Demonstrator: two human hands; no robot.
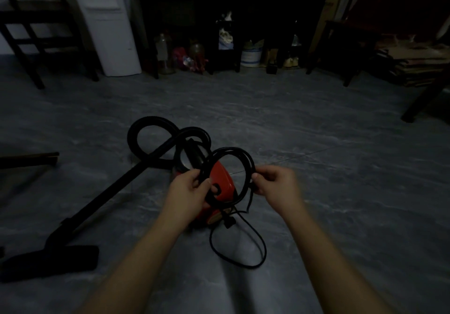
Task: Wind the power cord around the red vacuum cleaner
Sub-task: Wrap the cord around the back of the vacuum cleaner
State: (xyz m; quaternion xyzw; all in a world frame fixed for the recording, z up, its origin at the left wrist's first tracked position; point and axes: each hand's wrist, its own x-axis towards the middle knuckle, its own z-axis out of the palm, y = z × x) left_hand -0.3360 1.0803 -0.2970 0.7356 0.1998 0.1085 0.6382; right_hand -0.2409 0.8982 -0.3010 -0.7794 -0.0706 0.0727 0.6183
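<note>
Power cord [229,148] pinched, seemingly, by left hand [187,189], right hand [275,184].

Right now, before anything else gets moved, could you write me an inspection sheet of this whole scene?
Surface: grey marbled floor, dimly lit.
Job's things: red vacuum cleaner on the floor; power cord held in loops above it, not wound round it.
Clutter: black hose, wand and floor nozzle lying left; wooden stick far left.
Grippers: left hand grips the loops' left side; right hand pinches their right side.
Cables: a loose loop of the cord lies on the floor near the vacuum.
Surroundings: dark chair, white appliance, jars, stacked cardboard.
</note>
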